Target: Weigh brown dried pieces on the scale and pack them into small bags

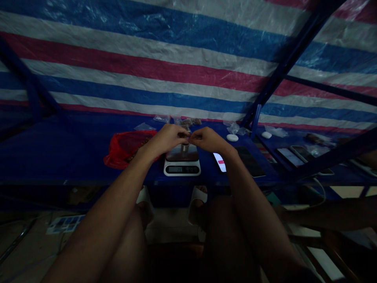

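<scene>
**Both hands meeting over a scale on a blue table**

A striped tarp (176, 70) in red, white and blue is hanging across the whole far side. A dark blue frame post (282, 70) is slanting across it at right.

Below it a blue table (59, 153) is running left to right, dimly lit.

The person is sitting at its near edge, with both forearms reaching away to the table's middle.

A red plastic bag (126, 147) is lying crumpled left of centre, just beside the left wrist.

A white digital scale (182, 167) is sitting at the near edge, directly under the hands.

A lit phone (220, 162) is lying just right of the scale, partly under the right wrist. A dark phone (250, 161) is lying beside it, further right.

The left hand (166, 138) and right hand (207, 139) are meeting fingertip to fingertip above the scale. Both sets of fingers are drawn together, pinching a small item (188, 135) between them. It is too small and dark to identify.

A small metal cup (185, 147) is standing upright on the scale platform, right below the pinched item.

Clear little bags (161, 118) are lying at the far edge behind the hands. A white oval case (232, 137) is resting right of the right hand.
</scene>
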### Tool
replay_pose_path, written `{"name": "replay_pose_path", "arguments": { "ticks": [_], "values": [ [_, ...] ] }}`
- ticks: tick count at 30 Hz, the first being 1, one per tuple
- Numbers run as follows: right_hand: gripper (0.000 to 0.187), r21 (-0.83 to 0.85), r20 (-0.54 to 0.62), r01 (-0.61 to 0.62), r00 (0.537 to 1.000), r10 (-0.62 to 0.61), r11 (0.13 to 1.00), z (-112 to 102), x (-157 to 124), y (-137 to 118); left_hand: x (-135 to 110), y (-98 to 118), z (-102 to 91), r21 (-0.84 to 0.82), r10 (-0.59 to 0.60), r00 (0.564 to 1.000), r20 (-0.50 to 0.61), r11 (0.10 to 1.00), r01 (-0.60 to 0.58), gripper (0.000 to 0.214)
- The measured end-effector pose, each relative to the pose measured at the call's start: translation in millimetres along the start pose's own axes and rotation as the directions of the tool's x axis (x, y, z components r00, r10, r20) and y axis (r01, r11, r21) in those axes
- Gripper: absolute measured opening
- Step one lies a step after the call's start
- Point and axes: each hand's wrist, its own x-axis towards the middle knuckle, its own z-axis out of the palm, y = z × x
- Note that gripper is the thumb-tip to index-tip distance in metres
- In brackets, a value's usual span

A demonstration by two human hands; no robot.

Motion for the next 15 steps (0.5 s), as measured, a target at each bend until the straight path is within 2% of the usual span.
{"name": "replay_pose_path", "arguments": {
  "ticks": [3, 6, 11, 15],
  "values": [
    [0.027, 0.002, -0.075, -0.012, 0.997, 0.013, 1.0, -1.2, 0.0, 3.8, 1.2, -1.1, 1.9, 0.016, 0.025, 1.0, -0.017, 1.0, -0.024, 0.026],
    [0.026, 0.001, -0.168, -0.066, 0.984, 0.065, 0.998, -0.5, 1.3, 9.2, 3.0, -2.0, 3.9, 0.042, 0.047, 0.999, 0.01, 0.998, -0.048, 0.025],
    [0.026, 0.003, -0.178, -0.086, 0.98, 0.085, 0.996, 5.0, 5.3, 17.7, 4.5, -4.2, 7.1, 0.035, 0.057, 0.998, 0.018, 0.998, -0.057, 0.023],
    [0.024, -0.061, -0.183, -0.068, 0.982, 0.055, 0.996, 8.4, 9.1, 20.2, 4.3, -4.5, 9.1, -0.012, 0.078, 0.996, 0.036, 0.997, -0.077, 0.02]
  ]
}}
